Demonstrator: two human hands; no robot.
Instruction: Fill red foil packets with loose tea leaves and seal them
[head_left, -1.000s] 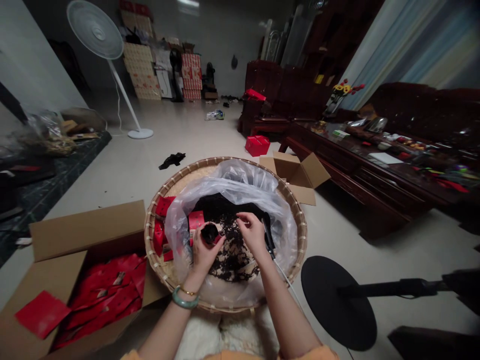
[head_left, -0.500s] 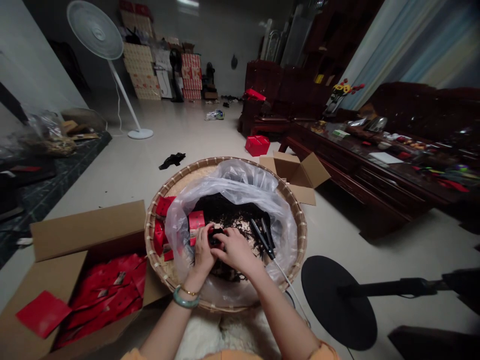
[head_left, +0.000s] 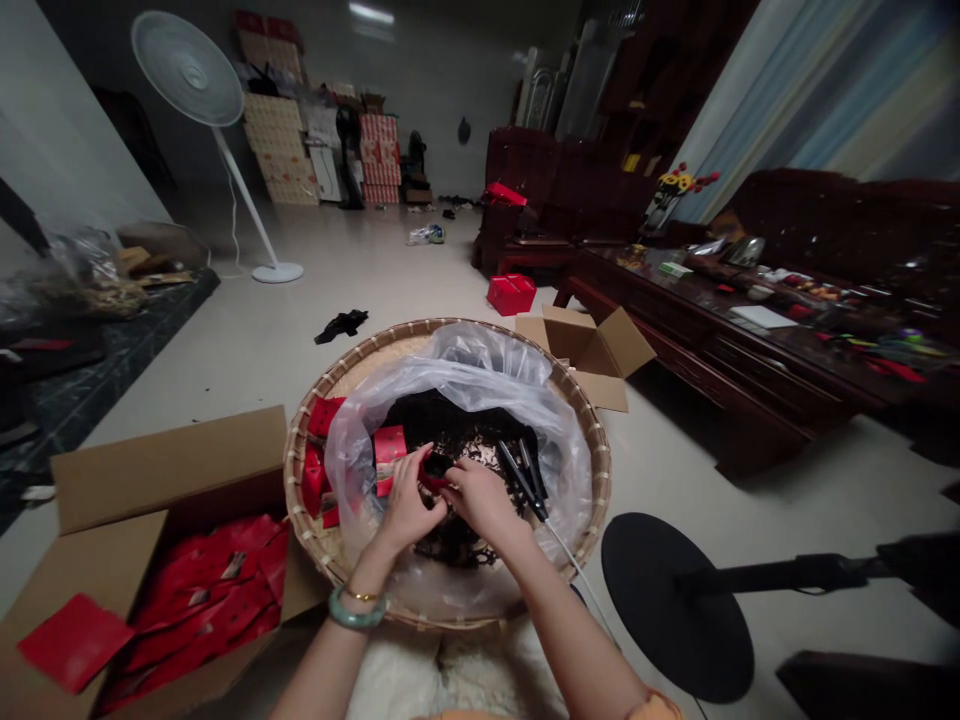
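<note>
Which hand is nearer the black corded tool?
Right. The right hand is just left of the black corded tool; the left hand is farther left, at the red pouch.

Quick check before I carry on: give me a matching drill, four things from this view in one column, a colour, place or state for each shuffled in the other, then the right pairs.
Things
1. Pouch
2. Tool with cord
3. Wide bangle
4. Left carton

Descriptions
A. Green, around the left forearm
B. Open, with red packets inside
C. Red, between the left hand and the right hand
D. Black, its two arms apart

Pairs: 1-C, 2-D, 3-A, 4-B
</note>
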